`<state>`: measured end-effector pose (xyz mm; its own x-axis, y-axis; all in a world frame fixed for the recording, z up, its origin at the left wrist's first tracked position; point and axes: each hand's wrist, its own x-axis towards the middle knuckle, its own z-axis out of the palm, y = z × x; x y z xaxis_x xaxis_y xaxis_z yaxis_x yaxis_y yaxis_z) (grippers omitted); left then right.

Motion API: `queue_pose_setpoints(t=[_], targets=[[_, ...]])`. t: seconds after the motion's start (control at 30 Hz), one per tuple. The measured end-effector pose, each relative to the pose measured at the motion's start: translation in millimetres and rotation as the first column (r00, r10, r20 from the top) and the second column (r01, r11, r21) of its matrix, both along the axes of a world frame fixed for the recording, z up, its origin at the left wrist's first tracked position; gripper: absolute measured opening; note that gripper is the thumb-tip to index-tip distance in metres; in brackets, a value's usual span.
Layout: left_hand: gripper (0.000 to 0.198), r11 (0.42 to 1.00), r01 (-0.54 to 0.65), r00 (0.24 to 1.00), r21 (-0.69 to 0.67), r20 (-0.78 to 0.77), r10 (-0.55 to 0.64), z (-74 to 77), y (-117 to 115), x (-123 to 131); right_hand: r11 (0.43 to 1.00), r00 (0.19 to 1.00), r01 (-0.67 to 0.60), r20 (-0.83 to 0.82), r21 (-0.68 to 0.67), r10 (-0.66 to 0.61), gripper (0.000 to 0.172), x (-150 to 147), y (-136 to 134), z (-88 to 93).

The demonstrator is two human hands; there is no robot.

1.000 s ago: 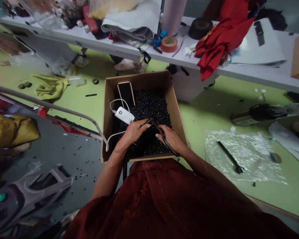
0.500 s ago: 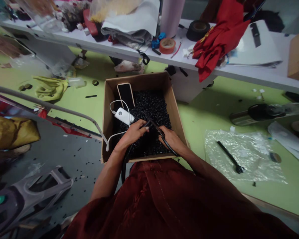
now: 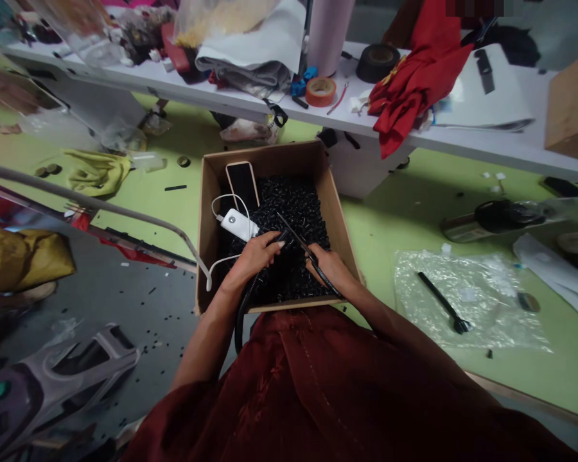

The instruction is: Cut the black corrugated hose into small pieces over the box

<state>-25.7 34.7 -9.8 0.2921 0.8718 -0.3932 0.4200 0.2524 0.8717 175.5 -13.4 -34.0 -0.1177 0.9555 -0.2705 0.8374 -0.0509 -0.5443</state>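
Note:
A cardboard box (image 3: 340, 218) on the green floor holds a heap of small black cut pieces (image 3: 293, 199). My left hand (image 3: 253, 256) is closed on the end of a black tube (image 3: 241, 314) that runs down past my lap. My right hand (image 3: 330, 269) grips black scissors (image 3: 293, 234), whose blades point up and left over the heap toward the tube's end. A phone (image 3: 243, 183) and a white power bank (image 3: 238, 223) with a white cable lie in the box's left part.
A white workbench (image 3: 231, 96) behind carries red cloth (image 3: 414, 83), tape rolls (image 3: 320, 91) and clutter. A plastic sheet (image 3: 467, 298) with a black fork-like tool (image 3: 443, 301) lies right. A metal bar (image 3: 101, 208) and yellow cloth (image 3: 96, 170) lie left.
The scissors have swung up and left across the heap, closer to the tube end in my left hand. Both hands stay in the box.

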Motion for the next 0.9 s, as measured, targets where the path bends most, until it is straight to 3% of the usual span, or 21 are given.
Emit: queue_pose_setpoints(t=[0.13, 0.27, 0.47, 0.57, 0.7, 0.9], targets=[[0.048, 0.994, -0.084, 0.983, -0.067, 0.158, 0.094, 3.3, 0.7, -1.4, 0.996, 0.994, 0.082, -0.078, 0.028, -0.079, 0.023, 1.1, 1.5, 6.9], [0.044, 0.978, -0.152, 0.914, -0.145, 0.356, 0.195, 10.5, 0.7, -5.0, 0.988, 0.966, 0.155, -0.21, 0.012, -0.149, 0.025, 1.8, 1.4, 13.1], [0.027, 0.974, -0.15, 0.856, -0.17, 0.47, 0.214, 17.9, -1.3, -9.4, 0.976, 0.921, 0.217, -0.333, 0.008, -0.202, 0.028, 2.0, -0.5, 12.6], [0.022, 0.978, -0.12, 0.848, -0.17, 0.495, 0.19, 19.1, -2.5, -9.4, 0.983, 0.923, 0.186, -0.342, -0.004, -0.176, 0.029, 2.3, 0.0, 11.9], [0.031, 0.984, -0.07, 0.844, -0.164, 0.515, 0.146, 18.6, -3.5, -8.0, 0.995, 0.94, 0.09, -0.335, 0.042, -0.071, 0.032, 1.6, 0.8, 8.2], [0.046, 0.98, -0.138, 0.86, -0.14, 0.474, 0.189, 14.6, -3.0, -7.5, 0.995, 0.937, 0.017, -0.349, 0.096, 0.018, 0.054, 0.3, -1.0, -1.6]])
